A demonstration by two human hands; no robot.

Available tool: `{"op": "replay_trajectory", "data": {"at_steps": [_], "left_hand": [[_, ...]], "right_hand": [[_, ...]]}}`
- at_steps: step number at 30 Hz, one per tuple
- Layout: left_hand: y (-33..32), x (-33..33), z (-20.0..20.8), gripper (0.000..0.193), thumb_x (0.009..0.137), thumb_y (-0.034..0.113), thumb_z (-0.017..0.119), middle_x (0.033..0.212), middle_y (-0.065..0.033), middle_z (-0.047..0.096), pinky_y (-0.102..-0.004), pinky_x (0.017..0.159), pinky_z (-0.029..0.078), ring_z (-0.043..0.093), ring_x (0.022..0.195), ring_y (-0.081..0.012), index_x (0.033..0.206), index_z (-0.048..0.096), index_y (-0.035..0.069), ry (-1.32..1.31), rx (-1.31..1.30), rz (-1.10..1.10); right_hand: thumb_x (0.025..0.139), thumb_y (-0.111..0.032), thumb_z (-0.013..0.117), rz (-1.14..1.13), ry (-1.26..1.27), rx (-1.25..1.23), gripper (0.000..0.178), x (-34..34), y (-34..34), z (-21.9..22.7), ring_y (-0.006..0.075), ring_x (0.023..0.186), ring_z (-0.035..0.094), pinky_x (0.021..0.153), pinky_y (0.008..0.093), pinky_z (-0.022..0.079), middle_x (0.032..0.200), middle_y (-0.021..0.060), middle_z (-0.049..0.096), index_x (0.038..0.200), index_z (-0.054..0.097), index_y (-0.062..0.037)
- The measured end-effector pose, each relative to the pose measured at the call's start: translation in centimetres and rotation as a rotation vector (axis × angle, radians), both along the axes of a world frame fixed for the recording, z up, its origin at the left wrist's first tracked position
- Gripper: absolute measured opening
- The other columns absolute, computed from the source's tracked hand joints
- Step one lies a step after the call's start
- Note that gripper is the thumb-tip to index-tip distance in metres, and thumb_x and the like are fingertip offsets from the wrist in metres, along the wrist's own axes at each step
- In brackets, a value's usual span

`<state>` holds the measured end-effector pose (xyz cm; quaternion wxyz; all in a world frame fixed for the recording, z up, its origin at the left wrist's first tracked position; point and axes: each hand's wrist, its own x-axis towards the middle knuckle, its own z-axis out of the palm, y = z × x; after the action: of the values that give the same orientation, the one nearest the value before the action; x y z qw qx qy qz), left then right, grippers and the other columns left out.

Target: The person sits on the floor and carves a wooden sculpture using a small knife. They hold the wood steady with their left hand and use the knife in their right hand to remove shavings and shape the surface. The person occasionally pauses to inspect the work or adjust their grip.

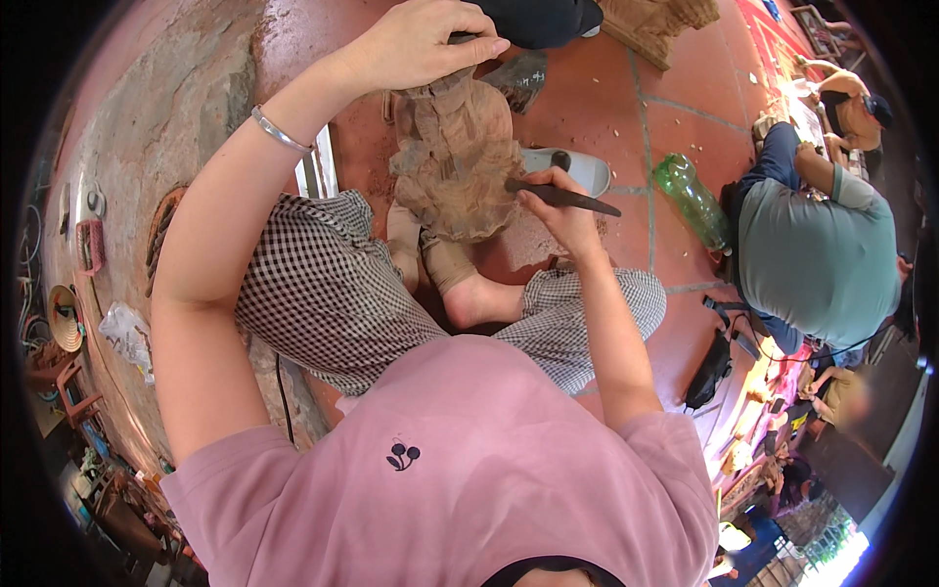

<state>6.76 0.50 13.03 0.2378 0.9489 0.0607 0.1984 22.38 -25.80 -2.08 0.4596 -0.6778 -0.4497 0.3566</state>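
Observation:
A brown wood carving [460,147] with a rough, folded surface stands upright between my bare feet. My left hand [421,44], with a silver bracelet on its wrist, is wrapped over the carving's far end; a dark bit shows under its fingers. In my right hand [565,213] is a dark, flat, tapering file-like tool [577,200]. Its one end lies against the carving's right side, and its narrow end points away to the right. Part of the carving's top is hidden by my left hand.
Behind the carving are a dark rounded object [543,22] and another carved wood piece [660,24]. A white slipper [577,171] lies beside my work. Farther right are a green plastic bottle [693,201] and a seated person [817,254]. A stone slab [166,127] spreads left.

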Motion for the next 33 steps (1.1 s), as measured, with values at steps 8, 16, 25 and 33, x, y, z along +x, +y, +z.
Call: {"op": "replay_trajectory", "data": {"at_steps": [8, 16, 25, 33], "left_hand": [[0.3, 0.1, 0.0, 0.026, 0.093, 0.026, 0.065, 0.083, -0.0143, 0.067, -0.0429, 0.070, 0.051, 0.065, 0.080, -0.0336, 0.086, 0.070, 0.002, -0.051, -0.014, -0.025], [0.2, 0.3, 0.3, 0.027, 0.092, 0.027, 0.066, 0.079, -0.0142, 0.067, -0.0423, 0.067, 0.051, 0.066, 0.076, -0.0330, 0.084, 0.070, 0.001, -0.030, -0.004, 0.001], [1.1, 0.8, 0.3, 0.029, 0.090, 0.027, 0.067, 0.076, -0.0175, 0.067, -0.0409, 0.064, 0.050, 0.066, 0.072, -0.0339, 0.083, 0.070, -0.001, -0.041, -0.043, 0.009], [1.5, 0.7, 0.2, 0.029, 0.090, 0.027, 0.068, 0.078, -0.0185, 0.068, -0.0407, 0.066, 0.051, 0.067, 0.074, -0.0341, 0.084, 0.071, -0.001, -0.041, -0.034, 0.026]], "right_hand": [[0.082, -0.007, 0.080, 0.180, 0.258, -0.207, 0.019, 3.1, 3.2, 0.8, 0.0071, 0.074, 0.059, 0.069, 0.0243, 0.050, 0.075, 0.0004, 0.066, 0.086, 0.063, 0.0004], [0.078, -0.010, 0.083, 0.460, -0.225, -0.015, 0.021, 4.0, 4.3, 1.4, 0.0216, 0.093, 0.065, 0.076, 0.0358, 0.052, 0.102, 0.0065, 0.068, 0.092, 0.069, -0.0038], [0.078, -0.015, 0.083, 0.478, -0.369, -0.020, 0.022, 3.3, 4.5, 1.5, 0.0231, 0.090, 0.067, 0.075, 0.0372, 0.052, 0.098, 0.0088, 0.071, 0.092, 0.072, -0.0026], [0.088, -0.014, 0.076, 0.334, 0.037, -0.385, 0.016, 4.8, 6.3, 2.3, 0.0124, 0.077, 0.063, 0.073, 0.0303, 0.055, 0.084, 0.0037, 0.069, 0.094, 0.068, -0.0015]]}}
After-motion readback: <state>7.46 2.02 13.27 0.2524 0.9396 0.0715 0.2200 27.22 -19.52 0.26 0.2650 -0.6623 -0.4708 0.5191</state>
